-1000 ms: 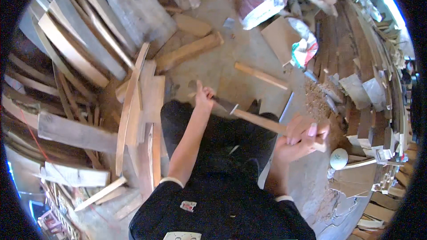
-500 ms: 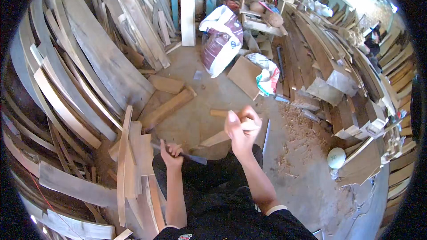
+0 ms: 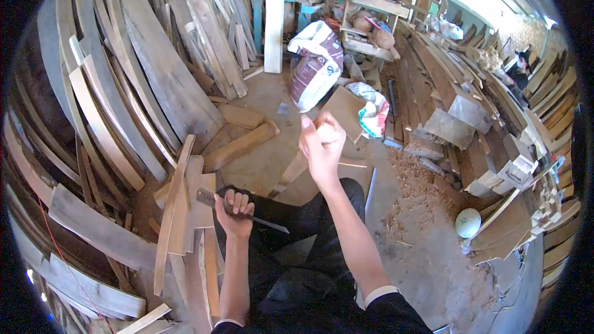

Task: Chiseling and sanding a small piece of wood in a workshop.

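My left hand is closed around a long, flat, dark metal blade, held over my lap. One end of the blade sticks out past my thumb side; the other tapers off to the right. My right hand is raised in front of me, its fingers curled tight. Something pale shows inside that grip, but its kind cannot be made out. Below and left of the right hand, a light wooden piece lies low, partly hidden by the hand.
Boards lean in rows along the left. Cut strips lie beside my left arm. A brown-and-white sack stands ahead, near a cardboard sheet. Stacked timber, wood shavings and a pale round object are on the right.
My right hand has come up and a little left, away from my lap. The blade in my left hand has turned to show more of its flat end. The whole view has shifted slightly.
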The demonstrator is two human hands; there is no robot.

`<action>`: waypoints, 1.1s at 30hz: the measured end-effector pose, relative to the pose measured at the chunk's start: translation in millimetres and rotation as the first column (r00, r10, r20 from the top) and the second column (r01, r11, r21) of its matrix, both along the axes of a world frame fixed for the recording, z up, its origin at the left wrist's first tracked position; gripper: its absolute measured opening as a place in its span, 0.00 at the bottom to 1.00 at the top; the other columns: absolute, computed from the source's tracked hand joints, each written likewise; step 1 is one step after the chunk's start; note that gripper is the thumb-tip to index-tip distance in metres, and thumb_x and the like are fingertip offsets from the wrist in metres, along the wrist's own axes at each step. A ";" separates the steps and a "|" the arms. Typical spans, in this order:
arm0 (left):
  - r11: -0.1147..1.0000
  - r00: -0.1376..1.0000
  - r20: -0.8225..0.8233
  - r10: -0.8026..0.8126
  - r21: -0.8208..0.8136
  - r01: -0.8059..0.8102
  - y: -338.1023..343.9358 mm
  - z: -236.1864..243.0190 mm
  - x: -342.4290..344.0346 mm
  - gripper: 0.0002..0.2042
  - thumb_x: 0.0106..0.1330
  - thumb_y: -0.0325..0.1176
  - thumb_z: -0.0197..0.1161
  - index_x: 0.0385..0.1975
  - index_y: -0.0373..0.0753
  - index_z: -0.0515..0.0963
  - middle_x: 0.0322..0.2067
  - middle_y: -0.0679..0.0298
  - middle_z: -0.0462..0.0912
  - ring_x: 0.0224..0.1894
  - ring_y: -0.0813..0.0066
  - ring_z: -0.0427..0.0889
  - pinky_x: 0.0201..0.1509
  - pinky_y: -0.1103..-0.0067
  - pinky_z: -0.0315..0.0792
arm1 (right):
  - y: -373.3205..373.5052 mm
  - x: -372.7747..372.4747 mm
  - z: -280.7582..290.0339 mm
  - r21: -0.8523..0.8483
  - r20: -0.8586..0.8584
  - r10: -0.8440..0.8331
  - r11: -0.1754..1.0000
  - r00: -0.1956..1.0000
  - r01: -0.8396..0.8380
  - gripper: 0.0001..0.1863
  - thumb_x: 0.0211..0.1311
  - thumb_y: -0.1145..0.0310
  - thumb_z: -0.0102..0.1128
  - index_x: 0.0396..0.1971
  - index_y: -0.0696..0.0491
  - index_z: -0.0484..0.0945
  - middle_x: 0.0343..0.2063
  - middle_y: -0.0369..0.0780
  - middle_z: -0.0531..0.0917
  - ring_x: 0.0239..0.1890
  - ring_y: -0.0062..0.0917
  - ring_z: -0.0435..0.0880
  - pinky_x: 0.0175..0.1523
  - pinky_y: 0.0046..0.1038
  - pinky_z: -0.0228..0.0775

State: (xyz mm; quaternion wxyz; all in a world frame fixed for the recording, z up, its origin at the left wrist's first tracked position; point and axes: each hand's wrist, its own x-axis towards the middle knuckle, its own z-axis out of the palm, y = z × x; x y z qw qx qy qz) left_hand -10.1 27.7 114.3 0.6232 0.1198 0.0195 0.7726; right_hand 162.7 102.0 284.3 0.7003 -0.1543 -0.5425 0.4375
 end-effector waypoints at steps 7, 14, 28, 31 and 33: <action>0.975 0.994 -0.099 -0.044 0.213 0.065 -25.9 30.8 22.0 0.22 0.69 0.55 0.49 0.22 0.43 0.62 0.11 0.72 0.57 0.16 0.82 0.56 0.19 0.83 0.54 | 6.0 -4.3 8.9 0.114 0.102 -0.021 0.993 0.995 0.009 0.18 0.67 0.70 0.53 0.16 0.52 0.63 0.09 0.32 0.68 0.10 0.12 0.63 0.16 0.18 0.53; 0.952 0.989 -0.121 0.081 0.304 -0.040 -41.2 63.3 24.7 0.22 0.68 0.55 0.50 0.21 0.44 0.61 0.10 0.72 0.57 0.14 0.81 0.57 0.18 0.83 0.54 | 11.0 -1.8 2.3 0.018 0.116 -0.059 0.998 0.992 0.057 0.20 0.66 0.68 0.56 0.12 0.49 0.65 0.08 0.30 0.69 0.11 0.11 0.66 0.17 0.18 0.56; 0.863 0.830 -0.248 0.500 0.065 -0.500 -2.0 95.7 36.2 0.14 0.67 0.39 0.55 0.22 0.45 0.60 0.12 0.70 0.58 0.13 0.80 0.59 0.16 0.81 0.52 | 126.3 8.4 -18.5 -0.021 0.246 0.043 0.999 0.968 -0.039 0.23 0.68 0.56 0.52 0.15 0.54 0.68 0.12 0.36 0.73 0.18 0.21 0.76 0.27 0.25 0.70; 0.810 0.766 -0.264 0.586 0.204 -0.549 4.6 94.8 27.8 0.14 0.67 0.38 0.55 0.23 0.43 0.60 0.12 0.69 0.59 0.14 0.81 0.58 0.18 0.82 0.53 | 116.2 -0.6 -42.1 -0.074 0.575 0.029 0.997 0.818 0.016 0.25 0.69 0.49 0.46 0.17 0.52 0.68 0.18 0.36 0.78 0.23 0.19 0.75 0.33 0.20 0.65; 0.770 0.701 -0.331 0.632 0.169 -0.615 12.5 73.6 22.9 0.11 0.67 0.35 0.55 0.26 0.43 0.61 0.13 0.70 0.59 0.14 0.82 0.59 0.19 0.82 0.55 | 113.6 -7.9 -40.4 -0.085 0.553 0.078 0.996 0.830 -0.036 0.25 0.69 0.49 0.46 0.17 0.50 0.68 0.17 0.35 0.76 0.23 0.18 0.75 0.33 0.21 0.64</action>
